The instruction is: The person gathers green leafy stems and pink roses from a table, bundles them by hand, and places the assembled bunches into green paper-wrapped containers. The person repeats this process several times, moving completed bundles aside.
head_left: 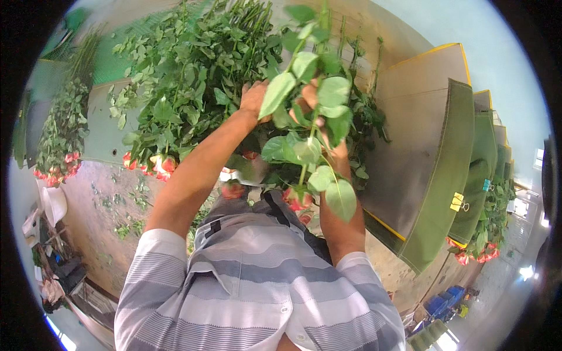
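Sorting, seemingly: right hand (309, 95) clasps 1 rose (333, 92); left hand (254, 97), I cannot tell its grip; next needs careful lifting.

Wears short-sleeved shirt (252, 281), banded crosswise in white, pale grey and slate, with fine dark pinstripes. Fastens in front with small pale buttons (285, 310). Shows grey trousers (227, 206) below. Leaves forearms (196, 169) bare past sleeves (158, 251).

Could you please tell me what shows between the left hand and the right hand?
In the head view, a broad green leaf shows between the left hand and the partly hidden right hand; its depth relative to them is unclear.
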`<state>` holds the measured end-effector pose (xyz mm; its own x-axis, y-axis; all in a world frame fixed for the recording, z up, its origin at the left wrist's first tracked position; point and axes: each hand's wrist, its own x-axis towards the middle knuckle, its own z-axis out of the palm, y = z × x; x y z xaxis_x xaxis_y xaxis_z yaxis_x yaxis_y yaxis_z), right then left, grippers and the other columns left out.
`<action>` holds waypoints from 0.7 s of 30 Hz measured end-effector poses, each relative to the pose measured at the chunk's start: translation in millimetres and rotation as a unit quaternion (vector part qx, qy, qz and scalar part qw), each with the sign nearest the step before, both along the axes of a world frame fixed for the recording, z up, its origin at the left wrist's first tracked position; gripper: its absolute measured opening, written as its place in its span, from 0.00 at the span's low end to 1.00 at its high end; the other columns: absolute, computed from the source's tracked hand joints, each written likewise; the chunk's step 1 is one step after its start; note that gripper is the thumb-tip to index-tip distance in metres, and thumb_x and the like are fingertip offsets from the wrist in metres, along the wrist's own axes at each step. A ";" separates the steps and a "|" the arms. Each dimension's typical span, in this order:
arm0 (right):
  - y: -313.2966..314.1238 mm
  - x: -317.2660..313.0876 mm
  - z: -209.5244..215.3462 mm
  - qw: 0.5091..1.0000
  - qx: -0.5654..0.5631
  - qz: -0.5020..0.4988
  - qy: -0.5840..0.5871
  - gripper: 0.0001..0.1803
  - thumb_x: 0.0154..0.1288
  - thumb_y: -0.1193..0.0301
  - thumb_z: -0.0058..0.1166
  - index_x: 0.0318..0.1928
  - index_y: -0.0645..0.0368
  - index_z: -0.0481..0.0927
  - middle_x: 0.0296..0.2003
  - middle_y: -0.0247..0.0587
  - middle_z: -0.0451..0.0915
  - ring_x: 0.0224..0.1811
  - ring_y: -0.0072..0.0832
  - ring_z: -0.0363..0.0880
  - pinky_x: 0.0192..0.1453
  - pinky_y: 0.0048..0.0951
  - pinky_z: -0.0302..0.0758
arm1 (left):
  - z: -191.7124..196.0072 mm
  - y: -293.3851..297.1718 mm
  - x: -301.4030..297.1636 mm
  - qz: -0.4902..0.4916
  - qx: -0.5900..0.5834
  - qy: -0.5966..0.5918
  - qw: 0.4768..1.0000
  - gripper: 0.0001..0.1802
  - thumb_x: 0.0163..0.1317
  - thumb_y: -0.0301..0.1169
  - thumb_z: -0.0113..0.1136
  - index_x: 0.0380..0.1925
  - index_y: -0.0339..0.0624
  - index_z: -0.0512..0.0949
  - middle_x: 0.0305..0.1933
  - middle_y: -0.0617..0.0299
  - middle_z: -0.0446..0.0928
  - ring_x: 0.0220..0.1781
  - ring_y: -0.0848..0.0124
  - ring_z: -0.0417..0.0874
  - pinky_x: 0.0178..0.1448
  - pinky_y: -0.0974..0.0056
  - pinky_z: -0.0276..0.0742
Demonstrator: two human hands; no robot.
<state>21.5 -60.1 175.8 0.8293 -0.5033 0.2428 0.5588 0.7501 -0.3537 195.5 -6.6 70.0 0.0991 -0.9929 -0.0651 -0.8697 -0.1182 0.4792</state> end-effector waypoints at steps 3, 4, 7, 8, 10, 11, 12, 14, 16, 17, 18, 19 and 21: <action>-13.2 -30.4 20.9 0.997 -0.044 -0.057 -0.019 0.25 0.62 0.62 0.50 0.56 0.63 0.69 0.31 0.36 0.72 0.26 0.23 0.69 0.31 0.25 0.66 | 13.2 -7.4 -22.3 0.082 0.188 0.061 0.977 0.24 0.60 0.43 0.52 0.58 0.58 0.68 0.56 0.56 0.72 0.60 0.54 0.68 0.66 0.37 0.50; -11.1 -46.7 32.5 0.994 -0.037 -0.095 0.043 0.26 0.63 0.61 0.49 0.57 0.63 0.68 0.31 0.36 0.73 0.28 0.24 0.70 0.33 0.26 0.68 | 17.4 -5.9 -27.7 0.106 0.242 0.094 0.960 0.23 0.62 0.44 0.49 0.57 0.58 0.69 0.56 0.57 0.71 0.62 0.54 0.66 0.67 0.36 0.48; -8.2 -80.2 58.1 0.952 -0.063 -0.193 0.231 0.26 0.64 0.61 0.47 0.57 0.66 0.69 0.33 0.40 0.76 0.35 0.28 0.73 0.40 0.27 0.71 | 25.2 2.2 -38.9 0.070 0.179 -0.031 0.981 0.19 0.59 0.46 0.54 0.48 0.51 0.76 0.52 0.57 0.74 0.61 0.56 0.67 0.65 0.35 0.51; -6.3 -83.3 59.6 0.914 -0.091 -0.242 0.313 0.26 0.64 0.61 0.47 0.56 0.67 0.70 0.34 0.41 0.77 0.37 0.29 0.74 0.43 0.27 0.71 | 21.4 2.0 -42.9 0.061 0.182 -0.063 0.979 0.19 0.59 0.46 0.55 0.48 0.52 0.76 0.52 0.57 0.73 0.61 0.56 0.67 0.64 0.34 0.51; 3.7 -74.6 38.3 0.727 -0.196 -0.419 0.507 0.25 0.64 0.61 0.46 0.54 0.68 0.72 0.39 0.45 0.79 0.39 0.28 0.75 0.48 0.26 0.70 | 19.3 4.4 -51.5 0.045 0.186 -0.128 0.973 0.19 0.58 0.45 0.55 0.47 0.53 0.77 0.54 0.58 0.71 0.61 0.56 0.66 0.64 0.33 0.51; 6.0 -85.0 18.0 0.672 -0.207 -0.426 0.570 0.23 0.64 0.65 0.45 0.54 0.69 0.73 0.42 0.43 0.78 0.40 0.24 0.75 0.48 0.24 0.70 | 27.9 4.6 -51.5 0.040 0.180 -0.094 0.978 0.17 0.60 0.43 0.53 0.47 0.52 0.77 0.53 0.55 0.74 0.60 0.53 0.67 0.67 0.36 0.48; 9.2 -93.2 0.5 0.616 -0.218 -0.427 0.625 0.21 0.64 0.68 0.44 0.54 0.70 0.73 0.45 0.42 0.78 0.41 0.20 0.75 0.47 0.23 0.71 | 27.4 10.3 -48.4 0.084 0.160 -0.041 0.983 0.17 0.59 0.43 0.53 0.46 0.51 0.77 0.50 0.53 0.75 0.57 0.52 0.70 0.65 0.39 0.53; 19.2 -92.4 -25.5 0.650 -0.169 -0.434 0.601 0.21 0.63 0.73 0.48 0.55 0.71 0.71 0.39 0.38 0.79 0.35 0.20 0.75 0.40 0.21 0.72 | 23.2 16.3 -31.5 0.158 0.104 0.062 0.980 0.16 0.59 0.41 0.53 0.45 0.48 0.77 0.45 0.50 0.78 0.52 0.51 0.75 0.62 0.44 0.62; 28.0 -85.1 -40.0 0.639 -0.189 -0.407 0.625 0.20 0.64 0.74 0.48 0.55 0.71 0.71 0.37 0.35 0.79 0.31 0.20 0.74 0.37 0.22 0.72 | 35.8 30.3 -10.9 0.250 0.014 0.107 0.962 0.17 0.59 0.39 0.53 0.43 0.41 0.77 0.38 0.47 0.80 0.42 0.50 0.79 0.50 0.52 0.73; 31.2 -75.9 -43.1 0.645 -0.193 -0.382 0.633 0.19 0.65 0.74 0.47 0.54 0.71 0.71 0.36 0.36 0.79 0.31 0.19 0.74 0.37 0.22 0.72 | 40.4 40.7 -0.1 0.270 -0.008 0.096 0.958 0.17 0.59 0.38 0.53 0.42 0.38 0.77 0.34 0.48 0.80 0.39 0.51 0.80 0.46 0.55 0.74; 34.6 -66.4 -46.1 0.650 -0.195 -0.357 0.642 0.18 0.66 0.75 0.46 0.54 0.71 0.71 0.36 0.36 0.79 0.30 0.19 0.74 0.37 0.23 0.72 | 46.3 49.7 9.7 0.289 -0.028 0.085 0.953 0.17 0.59 0.38 0.53 0.41 0.36 0.77 0.31 0.48 0.81 0.36 0.52 0.82 0.42 0.58 0.76; 32.6 -63.8 -72.1 0.602 -0.248 -0.347 0.675 0.19 0.66 0.73 0.46 0.54 0.70 0.72 0.37 0.39 0.80 0.30 0.23 0.76 0.38 0.26 0.73 | 61.6 53.9 13.9 0.305 -0.014 0.139 0.942 0.17 0.58 0.38 0.53 0.39 0.35 0.77 0.27 0.49 0.80 0.33 0.53 0.82 0.40 0.59 0.75; 28.4 -48.1 -89.4 0.528 -0.309 -0.278 0.741 0.20 0.66 0.68 0.44 0.55 0.66 0.72 0.42 0.51 0.79 0.39 0.39 0.78 0.45 0.38 0.73 | 71.3 61.3 30.6 0.325 0.008 0.192 0.926 0.16 0.58 0.38 0.53 0.34 0.34 0.77 0.21 0.50 0.79 0.28 0.56 0.82 0.38 0.60 0.74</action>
